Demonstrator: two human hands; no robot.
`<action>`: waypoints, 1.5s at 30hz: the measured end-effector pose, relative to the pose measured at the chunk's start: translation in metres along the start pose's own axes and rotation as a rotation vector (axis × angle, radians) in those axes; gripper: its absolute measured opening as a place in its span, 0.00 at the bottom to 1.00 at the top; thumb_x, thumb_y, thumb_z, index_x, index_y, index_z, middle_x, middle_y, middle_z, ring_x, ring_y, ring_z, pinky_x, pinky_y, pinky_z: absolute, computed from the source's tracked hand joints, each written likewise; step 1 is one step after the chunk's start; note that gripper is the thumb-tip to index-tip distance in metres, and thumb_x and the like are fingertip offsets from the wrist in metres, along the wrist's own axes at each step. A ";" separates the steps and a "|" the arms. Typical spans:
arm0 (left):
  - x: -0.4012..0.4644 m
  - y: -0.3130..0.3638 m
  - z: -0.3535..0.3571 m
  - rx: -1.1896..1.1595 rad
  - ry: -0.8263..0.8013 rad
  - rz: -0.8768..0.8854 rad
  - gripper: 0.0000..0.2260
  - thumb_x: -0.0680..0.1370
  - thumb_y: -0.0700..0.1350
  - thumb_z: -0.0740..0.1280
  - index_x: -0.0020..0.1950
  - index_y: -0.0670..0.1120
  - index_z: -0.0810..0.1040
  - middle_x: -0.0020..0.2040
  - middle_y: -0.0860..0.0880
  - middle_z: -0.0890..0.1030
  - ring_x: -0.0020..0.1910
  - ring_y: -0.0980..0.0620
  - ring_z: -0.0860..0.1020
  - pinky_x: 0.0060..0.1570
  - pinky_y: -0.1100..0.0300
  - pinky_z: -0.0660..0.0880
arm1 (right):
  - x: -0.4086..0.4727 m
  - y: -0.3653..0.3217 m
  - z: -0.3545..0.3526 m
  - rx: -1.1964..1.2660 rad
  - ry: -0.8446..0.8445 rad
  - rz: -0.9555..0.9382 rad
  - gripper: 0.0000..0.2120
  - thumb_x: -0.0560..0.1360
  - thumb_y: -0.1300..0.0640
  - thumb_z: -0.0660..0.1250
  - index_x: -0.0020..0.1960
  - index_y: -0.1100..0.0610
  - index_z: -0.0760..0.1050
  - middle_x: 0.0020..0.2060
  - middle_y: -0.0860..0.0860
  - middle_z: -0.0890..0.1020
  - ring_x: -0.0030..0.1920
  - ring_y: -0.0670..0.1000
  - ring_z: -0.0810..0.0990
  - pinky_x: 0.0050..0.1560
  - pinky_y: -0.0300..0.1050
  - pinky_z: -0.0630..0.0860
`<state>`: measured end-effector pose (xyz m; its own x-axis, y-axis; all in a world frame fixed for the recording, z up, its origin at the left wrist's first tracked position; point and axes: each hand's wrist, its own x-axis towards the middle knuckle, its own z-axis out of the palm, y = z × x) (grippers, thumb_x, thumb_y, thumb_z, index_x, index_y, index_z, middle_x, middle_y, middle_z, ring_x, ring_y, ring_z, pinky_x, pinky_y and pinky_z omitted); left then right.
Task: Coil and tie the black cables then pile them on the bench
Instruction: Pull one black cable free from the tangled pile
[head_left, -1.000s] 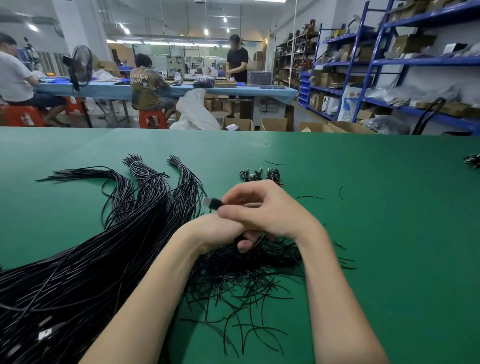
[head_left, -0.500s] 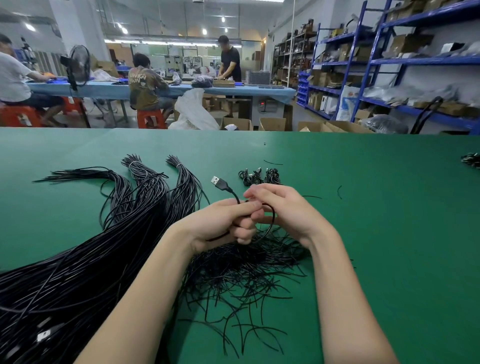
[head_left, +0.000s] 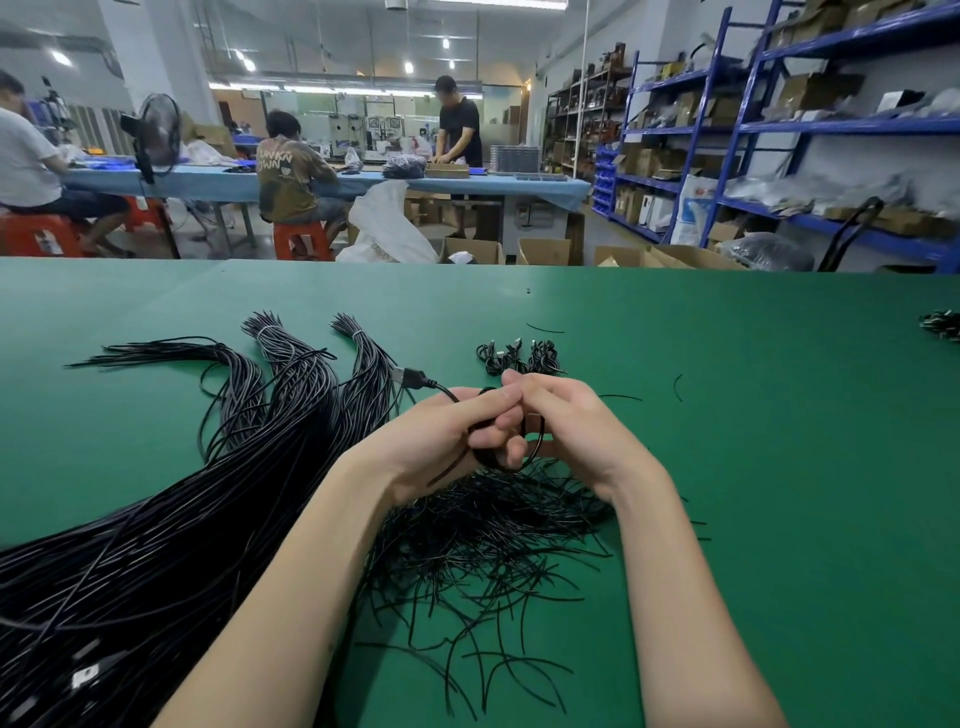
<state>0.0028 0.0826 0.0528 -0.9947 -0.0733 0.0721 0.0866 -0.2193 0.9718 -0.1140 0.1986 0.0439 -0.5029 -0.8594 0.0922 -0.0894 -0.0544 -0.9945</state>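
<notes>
Both hands meet over the middle of the green bench (head_left: 753, 467). My left hand (head_left: 441, 441) grips a small coil of black cable (head_left: 485, 457), whose USB plug (head_left: 408, 375) sticks out to the left. My right hand (head_left: 571, 431) pinches the same coil from the right, thumb against the left thumb. A big bundle of long black cables (head_left: 156, 545) fans out at the left. Short black twist ties (head_left: 493, 545) lie scattered under my wrists. A small pile of coiled, tied cables (head_left: 519, 356) sits just beyond my hands.
More coiled cables (head_left: 943, 325) lie at the bench's far right edge. Beyond the bench, people work at a blue table (head_left: 208, 179). Cardboard boxes (head_left: 540, 252) stand on the floor, and blue shelving (head_left: 779, 130) lines the right wall.
My hands lifted and uncrossed. The USB plug swung out to the upper left, and the cable now forms a tighter coil between both hands.
</notes>
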 end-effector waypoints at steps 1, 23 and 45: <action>0.001 0.000 0.001 0.018 0.019 0.010 0.15 0.83 0.47 0.60 0.38 0.44 0.71 0.26 0.52 0.65 0.36 0.50 0.76 0.48 0.59 0.76 | 0.001 0.000 0.000 -0.024 0.024 -0.002 0.12 0.83 0.48 0.65 0.49 0.57 0.79 0.41 0.58 0.87 0.29 0.48 0.78 0.39 0.42 0.80; 0.002 -0.012 -0.001 0.671 0.289 0.072 0.14 0.84 0.35 0.52 0.49 0.50 0.73 0.48 0.49 0.80 0.44 0.65 0.81 0.50 0.65 0.79 | -0.003 -0.010 0.008 -0.371 -0.060 -0.301 0.08 0.79 0.52 0.70 0.56 0.46 0.85 0.58 0.41 0.83 0.63 0.39 0.78 0.67 0.39 0.71; 0.009 -0.013 0.016 0.141 0.171 -0.048 0.14 0.85 0.38 0.57 0.70 0.33 0.67 0.47 0.41 0.71 0.34 0.53 0.72 0.31 0.65 0.69 | 0.008 0.009 0.013 -0.296 0.415 -0.202 0.12 0.80 0.43 0.67 0.41 0.48 0.76 0.34 0.42 0.80 0.23 0.51 0.76 0.20 0.49 0.75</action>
<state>-0.0086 0.1006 0.0444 -0.9725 -0.2330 -0.0023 0.0189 -0.0890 0.9959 -0.1075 0.1843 0.0352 -0.7422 -0.5706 0.3516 -0.4275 -0.0009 -0.9040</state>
